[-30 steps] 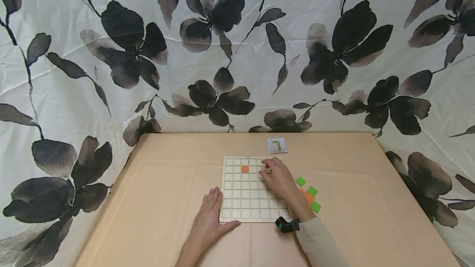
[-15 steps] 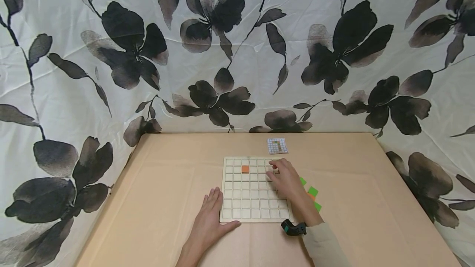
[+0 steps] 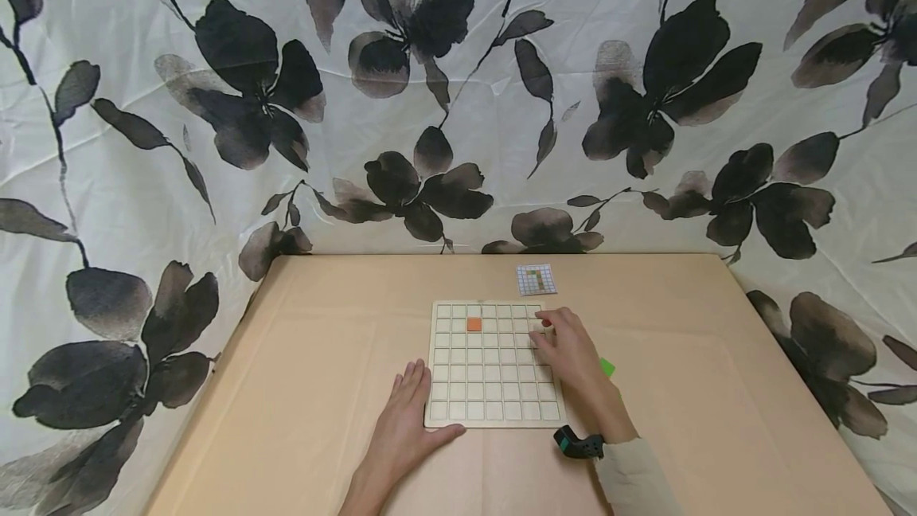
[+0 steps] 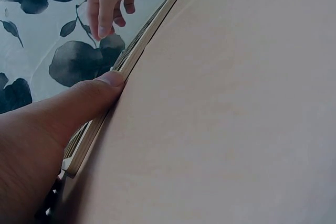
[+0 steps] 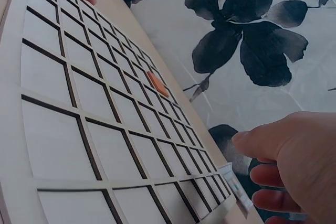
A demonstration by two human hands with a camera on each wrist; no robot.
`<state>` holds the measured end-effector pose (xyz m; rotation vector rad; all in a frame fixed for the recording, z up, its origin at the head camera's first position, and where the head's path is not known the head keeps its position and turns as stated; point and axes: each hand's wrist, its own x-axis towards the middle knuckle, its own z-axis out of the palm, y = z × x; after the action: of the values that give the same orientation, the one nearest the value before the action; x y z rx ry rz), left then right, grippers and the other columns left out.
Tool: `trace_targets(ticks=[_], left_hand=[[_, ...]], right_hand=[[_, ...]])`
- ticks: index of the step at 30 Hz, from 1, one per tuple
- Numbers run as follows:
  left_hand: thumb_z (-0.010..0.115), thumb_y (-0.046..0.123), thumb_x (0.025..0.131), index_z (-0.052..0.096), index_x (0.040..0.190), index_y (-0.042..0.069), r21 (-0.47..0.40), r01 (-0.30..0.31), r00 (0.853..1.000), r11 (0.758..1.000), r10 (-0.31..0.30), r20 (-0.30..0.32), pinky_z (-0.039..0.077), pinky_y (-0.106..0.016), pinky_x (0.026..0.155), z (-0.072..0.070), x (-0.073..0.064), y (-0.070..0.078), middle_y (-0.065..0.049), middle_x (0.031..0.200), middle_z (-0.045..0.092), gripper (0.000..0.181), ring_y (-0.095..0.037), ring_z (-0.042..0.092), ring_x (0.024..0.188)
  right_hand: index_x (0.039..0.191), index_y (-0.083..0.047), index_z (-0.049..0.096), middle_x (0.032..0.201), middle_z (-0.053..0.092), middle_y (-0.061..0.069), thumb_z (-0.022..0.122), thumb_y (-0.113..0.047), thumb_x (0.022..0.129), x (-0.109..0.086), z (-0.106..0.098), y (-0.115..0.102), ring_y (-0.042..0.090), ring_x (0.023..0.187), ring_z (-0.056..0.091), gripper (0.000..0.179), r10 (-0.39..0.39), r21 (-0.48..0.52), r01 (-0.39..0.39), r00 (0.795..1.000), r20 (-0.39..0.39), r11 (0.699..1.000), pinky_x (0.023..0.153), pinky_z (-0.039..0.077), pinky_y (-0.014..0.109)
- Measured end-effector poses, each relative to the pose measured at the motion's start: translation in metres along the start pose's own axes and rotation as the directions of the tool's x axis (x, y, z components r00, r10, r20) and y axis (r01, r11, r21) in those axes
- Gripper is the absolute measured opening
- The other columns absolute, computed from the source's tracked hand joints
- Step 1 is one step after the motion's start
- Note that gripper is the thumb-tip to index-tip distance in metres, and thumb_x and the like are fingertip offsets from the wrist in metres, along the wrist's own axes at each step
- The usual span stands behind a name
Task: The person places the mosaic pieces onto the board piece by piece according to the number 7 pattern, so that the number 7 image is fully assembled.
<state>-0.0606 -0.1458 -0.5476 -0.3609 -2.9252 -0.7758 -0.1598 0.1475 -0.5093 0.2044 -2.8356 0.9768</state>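
Note:
A pale board with a raised grid (image 3: pixel 494 390) lies on the table, bearing one orange square tile (image 3: pixel 474 325) in an upper cell. My left hand (image 3: pixel 404 427) rests along the board's left side with its fingers straight. In the left wrist view its thumb (image 4: pixel 94 94) touches the board's front edge. My right hand (image 3: pixel 571 347) hovers over the board's upper right part, fingers loosely bent and thumb apart from them. Seen from the right wrist, the right hand (image 5: pixel 302 166) has nothing between its fingertips. A green tile (image 3: pixel 606 367) peeks out beyond the right forearm.
A small card with a printed coloured grid (image 3: pixel 536 279) lies behind the board. The tan table (image 3: pixel 301 325) ends at a hanging white cloth with dark flowers (image 3: pixel 401 30). The right forearm hides most of the loose tiles. A black band (image 3: pixel 579 444) circles the right wrist.
My right hand has moved rightward across the board's upper cells, and its forearm now covers more of the loose tiles. The left hand and the orange tile have stayed in place.

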Motion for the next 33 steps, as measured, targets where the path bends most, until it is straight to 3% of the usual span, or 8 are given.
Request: trace_targets(ticks=[14, 20, 33], left_hand=[[0.076, 0.069, 0.073, 0.043, 0.148, -0.006, 0.007, -0.006, 1.000, 1.000, 0.006, 0.004, 0.023, -0.044, 0.129, 0.001, -0.001, -0.002, -0.022, 0.159, 0.037, 0.111, -0.034, 0.031, 0.151], [0.076, 0.069, 0.072, 0.045, 0.146, -0.007, 0.025, -0.031, 0.999, 0.999, 0.032, -0.037, 0.027, -0.047, 0.126, 0.002, -0.002, -0.004, -0.023, 0.157, 0.040, 0.110, -0.036, 0.034, 0.149], [0.077, 0.068, 0.072, 0.046, 0.145, -0.008, 0.029, -0.037, 0.998, 0.999, 0.038, -0.044, 0.027, -0.046, 0.126, 0.002, 0.000, -0.002, -0.024, 0.156, 0.041, 0.110, -0.037, 0.035, 0.149]], right_hand=[[0.131, -0.006, 0.062, 0.116, 0.060, 0.011, 0.069, -0.025, 0.095, -0.012, -0.009, 0.010, 0.026, 0.105, 0.055, 0.042, 0.137, 0.023, -0.137, 0.991, 0.003, 0.990, 0.090, 0.057, 0.042], [0.132, -0.006, 0.061, 0.117, 0.060, 0.012, 0.068, -0.025, 0.095, -0.016, -0.010, 0.017, 0.029, 0.107, 0.057, 0.042, 0.148, 0.026, -0.147, 0.989, -0.005, 0.989, 0.092, 0.058, 0.044], [0.131, -0.004, 0.061, 0.118, 0.060, 0.013, 0.070, -0.022, 0.094, -0.016, -0.012, 0.032, 0.026, 0.101, 0.053, 0.042, 0.167, 0.006, -0.167, 0.986, -0.002, 0.986, 0.087, 0.054, 0.041]])
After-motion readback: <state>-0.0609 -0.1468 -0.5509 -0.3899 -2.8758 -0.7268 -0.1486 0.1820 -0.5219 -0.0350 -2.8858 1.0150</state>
